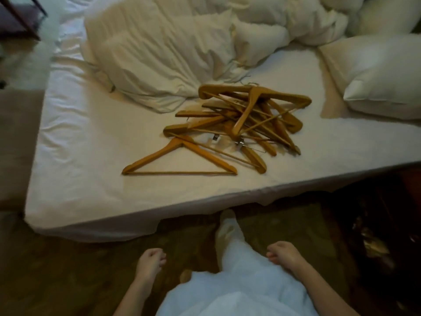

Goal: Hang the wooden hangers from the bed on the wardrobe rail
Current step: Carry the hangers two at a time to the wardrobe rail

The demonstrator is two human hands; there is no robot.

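Several wooden hangers lie in a tangled pile (248, 119) on the white bed sheet (91, 156), near the mattress's front edge. One hanger (180, 156) lies flat and apart at the pile's front left. My left hand (150, 263) and my right hand (284, 254) hang low by my legs, over the floor and short of the bed. Both hands have loosely curled fingers and hold nothing. No wardrobe or rail is in view.
A crumpled white duvet (170, 53) lies behind the pile. A pillow (378, 76) sits at the right and another at the back right. Dark patterned carpet (68, 270) lies in front of the bed. A dark wooden furniture frame (20, 17) stands at the top left.
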